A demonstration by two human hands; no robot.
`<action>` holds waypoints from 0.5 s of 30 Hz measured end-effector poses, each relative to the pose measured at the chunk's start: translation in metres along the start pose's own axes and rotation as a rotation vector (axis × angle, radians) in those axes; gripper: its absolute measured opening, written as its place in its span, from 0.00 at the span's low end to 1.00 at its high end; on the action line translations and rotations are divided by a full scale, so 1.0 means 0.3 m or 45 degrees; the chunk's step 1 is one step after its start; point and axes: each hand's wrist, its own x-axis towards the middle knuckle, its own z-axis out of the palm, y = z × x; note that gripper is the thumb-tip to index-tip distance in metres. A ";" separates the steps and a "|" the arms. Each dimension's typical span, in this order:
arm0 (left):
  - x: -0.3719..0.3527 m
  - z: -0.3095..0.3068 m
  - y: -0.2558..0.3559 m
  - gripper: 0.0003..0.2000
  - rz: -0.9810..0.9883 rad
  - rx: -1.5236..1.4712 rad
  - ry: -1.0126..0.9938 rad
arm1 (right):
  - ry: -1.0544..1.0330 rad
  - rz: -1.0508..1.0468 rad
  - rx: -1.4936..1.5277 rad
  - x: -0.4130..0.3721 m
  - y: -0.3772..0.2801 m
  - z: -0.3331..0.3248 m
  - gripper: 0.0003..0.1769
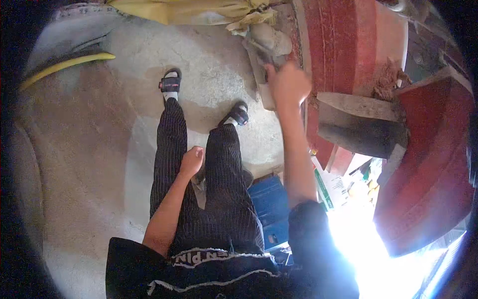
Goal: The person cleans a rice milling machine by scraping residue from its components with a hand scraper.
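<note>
My right hand [291,84] is reached out at the upper right, closed and blurred by motion, with its thumb towards the left. Whatever it grips, if anything, is hidden. Just beyond it lie a grey lump [273,39] and a narrow grey piece [256,67] along the edge of a red panel [338,47]. Over the inner side of my left thigh, my left hand [191,162] is curled closed, and its palm side does not show. A greyish pointed thing [200,193] shows between my legs, below that hand.
Concrete floor [99,149] spreads out on the left, with a curved yellow strip [69,65] on it. Yellow cloth [184,12] lies at the top. To the right are a grey curved block [363,117], a red slab [433,159] and a blue box [270,207]. Bright light washes out the lower right.
</note>
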 end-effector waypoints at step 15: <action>0.008 -0.019 0.026 0.12 -0.024 -0.319 0.091 | -0.098 -0.424 -0.418 0.193 0.006 -0.055 0.24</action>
